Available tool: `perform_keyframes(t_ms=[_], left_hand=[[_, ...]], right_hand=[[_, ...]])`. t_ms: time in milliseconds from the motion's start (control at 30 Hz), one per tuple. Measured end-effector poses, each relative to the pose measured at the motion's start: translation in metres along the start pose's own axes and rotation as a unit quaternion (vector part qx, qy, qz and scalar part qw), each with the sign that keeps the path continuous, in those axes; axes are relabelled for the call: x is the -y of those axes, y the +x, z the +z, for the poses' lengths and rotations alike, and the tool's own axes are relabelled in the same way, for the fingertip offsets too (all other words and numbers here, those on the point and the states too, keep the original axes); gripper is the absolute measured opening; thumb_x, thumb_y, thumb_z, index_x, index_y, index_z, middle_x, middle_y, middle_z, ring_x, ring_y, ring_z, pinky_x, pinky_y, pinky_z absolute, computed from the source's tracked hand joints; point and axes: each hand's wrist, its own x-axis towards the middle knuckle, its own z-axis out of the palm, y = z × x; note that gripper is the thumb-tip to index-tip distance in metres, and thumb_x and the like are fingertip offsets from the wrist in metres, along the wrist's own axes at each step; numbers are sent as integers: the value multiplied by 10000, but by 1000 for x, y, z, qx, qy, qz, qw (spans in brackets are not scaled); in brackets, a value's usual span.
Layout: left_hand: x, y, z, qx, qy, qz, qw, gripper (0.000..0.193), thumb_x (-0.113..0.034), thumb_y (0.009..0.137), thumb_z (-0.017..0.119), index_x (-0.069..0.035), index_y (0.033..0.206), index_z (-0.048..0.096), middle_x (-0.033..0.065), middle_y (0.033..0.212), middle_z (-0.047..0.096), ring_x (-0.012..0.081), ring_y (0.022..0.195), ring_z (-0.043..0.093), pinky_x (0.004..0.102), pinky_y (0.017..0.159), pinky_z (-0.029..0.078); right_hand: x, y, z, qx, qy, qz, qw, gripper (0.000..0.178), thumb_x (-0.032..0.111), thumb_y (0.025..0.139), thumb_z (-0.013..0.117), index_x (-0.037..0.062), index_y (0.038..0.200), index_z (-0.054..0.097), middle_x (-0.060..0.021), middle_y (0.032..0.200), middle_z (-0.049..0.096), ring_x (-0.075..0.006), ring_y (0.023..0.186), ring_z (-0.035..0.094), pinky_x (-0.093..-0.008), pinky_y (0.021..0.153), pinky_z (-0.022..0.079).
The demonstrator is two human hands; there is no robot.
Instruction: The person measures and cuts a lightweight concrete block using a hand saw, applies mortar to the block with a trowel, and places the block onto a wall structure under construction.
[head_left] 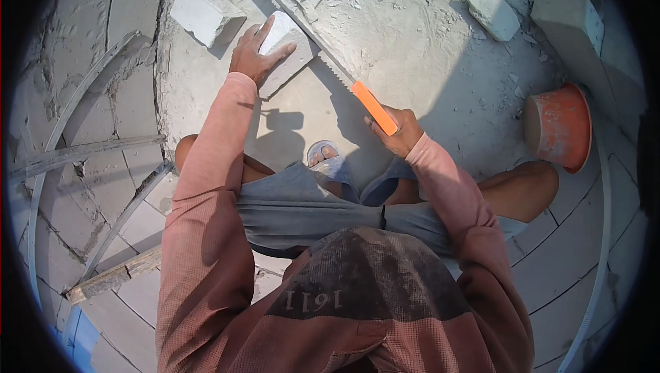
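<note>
My left hand (256, 55) presses on a white-grey lightweight concrete block (287, 48) on the dusty ground, thumb and fingers spread over its top and side. In my right hand (400, 129) is the orange handle of a hand saw (372, 107), fingers wrapped round it. The saw's long toothed blade runs up and to the left, passing along the block's far right side. Whether the teeth have cut into the block I cannot tell.
Another block (206, 13) lies beyond my left hand. Broken block pieces (493, 13) and rubble are scattered at the far side. To the right stands an orange bucket (558, 127) near a large block (568, 21). Curved metal strips (88, 85) and a wooden piece (114, 275) lie at the left.
</note>
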Motion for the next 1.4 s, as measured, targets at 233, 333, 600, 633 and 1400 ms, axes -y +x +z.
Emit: perform_keyframes(t_ms=[233,333,600,633,1400], left_hand=[[-18,5,5,-20,15,30,999,848,-592,800,785,-195,1503,525,215,1394,572,379,1297,546,417,1094,444],[-23,12,6,4,-51,12,999,849,-569,801,798,-162,1496,531,196,1388,584,351,1284,560,398,1091,445],[21,14,-22,12,-223,-59,973,742,-470,834,820,-107,1443,598,159,1353,656,227,1240,617,332,1070,456],[28,14,-22,-17,-236,-46,971,744,-464,835,823,-99,1443,596,160,1361,652,219,1250,610,327,1075,451],[18,-31,5,-70,-128,162,976,788,-390,806,846,-121,1481,542,176,1383,599,319,1257,596,378,1069,470]], right_hand=[[-13,39,-16,51,-38,41,997,272,254,959,683,29,1112,679,-199,855,700,-362,824,703,-392,777,551],[-30,55,-1,5,-44,31,999,266,253,964,675,25,1100,679,-205,872,700,-363,823,700,-396,773,549],[-29,-15,2,49,-3,15,999,261,262,922,659,111,1134,682,-206,1013,726,-437,966,687,-455,887,552],[-32,-2,2,48,-2,14,999,261,262,922,659,111,1134,682,-206,1013,726,-437,966,687,-455,887,552],[14,59,33,-25,-115,29,993,275,324,908,662,66,1001,659,-216,866,713,-451,824,676,-507,757,553]])
